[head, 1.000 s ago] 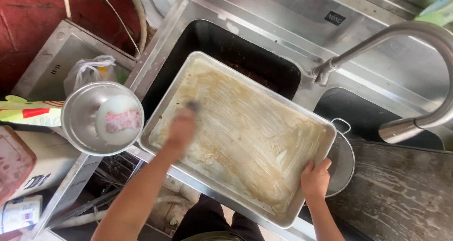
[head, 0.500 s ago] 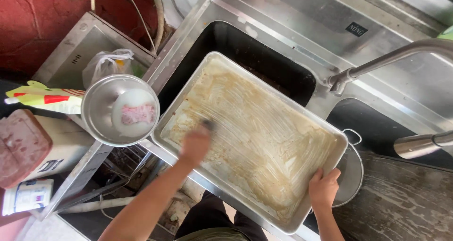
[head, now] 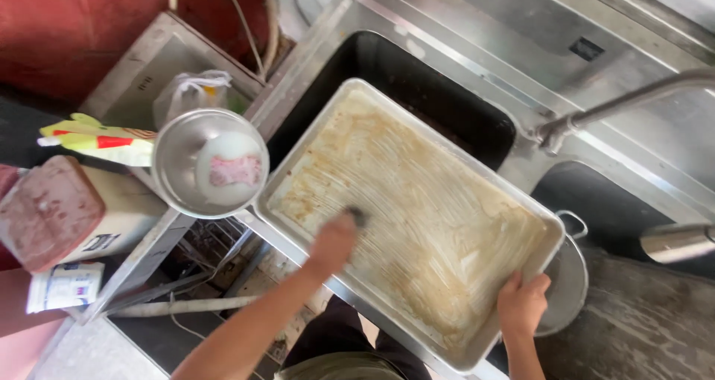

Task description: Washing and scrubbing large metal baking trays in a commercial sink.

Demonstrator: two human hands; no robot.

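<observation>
While the big metal tray (head: 417,224) lies tilted across the black sink (head: 417,90), its greasy brown film streaked with soapy swipes, the work in hand looks like scrubbing its inside. Much brown remains toward the tray's 5 o'clock corner, so the next stroke probably calls for firm pressure carried that way. At the tray's 8 o'clock edge the left hand (head: 333,244), arm stretched forward, is closed on a dark scrubber (head: 358,216) pressed to the floor of the tray. At 5 o'clock the right hand (head: 521,304) clamps the rim, fingers curled over, steadying it.
</observation>
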